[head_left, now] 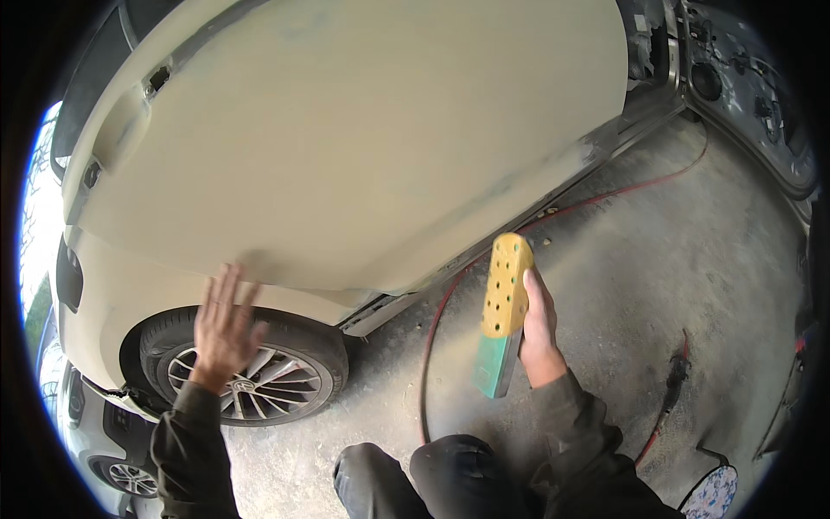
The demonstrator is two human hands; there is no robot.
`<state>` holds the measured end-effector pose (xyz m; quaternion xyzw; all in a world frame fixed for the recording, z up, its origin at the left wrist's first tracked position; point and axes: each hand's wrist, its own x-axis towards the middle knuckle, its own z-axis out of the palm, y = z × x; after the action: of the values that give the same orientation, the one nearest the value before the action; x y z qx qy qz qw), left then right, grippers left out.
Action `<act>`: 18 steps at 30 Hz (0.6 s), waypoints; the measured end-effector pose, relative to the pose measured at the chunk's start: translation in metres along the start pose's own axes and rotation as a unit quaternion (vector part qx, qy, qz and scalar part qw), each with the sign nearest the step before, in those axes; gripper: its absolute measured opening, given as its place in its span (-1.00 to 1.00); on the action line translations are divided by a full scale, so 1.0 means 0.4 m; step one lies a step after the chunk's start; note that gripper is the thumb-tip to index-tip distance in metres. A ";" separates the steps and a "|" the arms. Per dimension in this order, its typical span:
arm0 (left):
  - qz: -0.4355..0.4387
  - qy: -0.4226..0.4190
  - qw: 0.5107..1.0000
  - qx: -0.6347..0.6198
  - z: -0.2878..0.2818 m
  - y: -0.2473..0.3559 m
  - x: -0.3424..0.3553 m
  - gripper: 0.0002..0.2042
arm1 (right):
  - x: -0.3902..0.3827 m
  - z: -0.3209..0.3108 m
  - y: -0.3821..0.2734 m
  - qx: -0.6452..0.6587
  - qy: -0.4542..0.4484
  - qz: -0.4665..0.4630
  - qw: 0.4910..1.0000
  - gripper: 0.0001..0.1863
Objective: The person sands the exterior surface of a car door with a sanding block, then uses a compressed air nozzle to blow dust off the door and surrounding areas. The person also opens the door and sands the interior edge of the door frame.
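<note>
My right hand point(540, 333) grips a long sanding block point(501, 311) by its side, over the floor and apart from the car. Yellow sandpaper with several holes covers most of the block's face; the lower end is green. Fingers stretched, my left hand point(226, 324) is raised in front of the car's wheel arch, close to the lower edge of the beige door panel point(372, 147). Whether its fingertips touch the panel I cannot tell. A dark smudge or shadow lies beside them. Behind this hand is the wheel point(277, 385), with its silver spokes partly hidden.
A red hose point(428, 368) curves over the dusty concrete floor point(622, 285) and along the sill. At the far right stands an open, stripped car door point(748, 86). Another car point(112, 450) is at lower left. A round patterned seat point(711, 493) shows at lower right.
</note>
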<state>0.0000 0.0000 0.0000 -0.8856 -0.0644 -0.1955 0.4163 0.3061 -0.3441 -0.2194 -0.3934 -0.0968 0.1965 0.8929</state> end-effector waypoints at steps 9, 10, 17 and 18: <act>-0.058 0.129 0.989 0.034 -0.045 -0.204 0.107 -0.37 | 0.083 0.197 -0.066 0.147 -0.098 0.057 0.983 -0.28; -0.063 0.129 0.989 0.023 -0.044 -0.196 0.105 -0.37 | 0.091 0.203 -0.068 0.144 -0.105 0.051 0.983 -0.28; -0.200 0.203 0.957 -0.051 -0.054 -0.207 0.055 -0.32 | 0.224 0.236 -0.139 -0.171 -0.041 -0.395 0.902 -0.38; -0.271 0.252 0.925 -0.082 -0.047 -0.200 0.035 -0.32 | 0.258 0.250 -0.160 -0.317 0.052 -0.498 0.805 -0.36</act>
<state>-0.0146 0.0365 0.0734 -0.7867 -0.1784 -0.5225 0.2763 0.3840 -0.2728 -0.1030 -0.5618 -0.2895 -0.3381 0.6973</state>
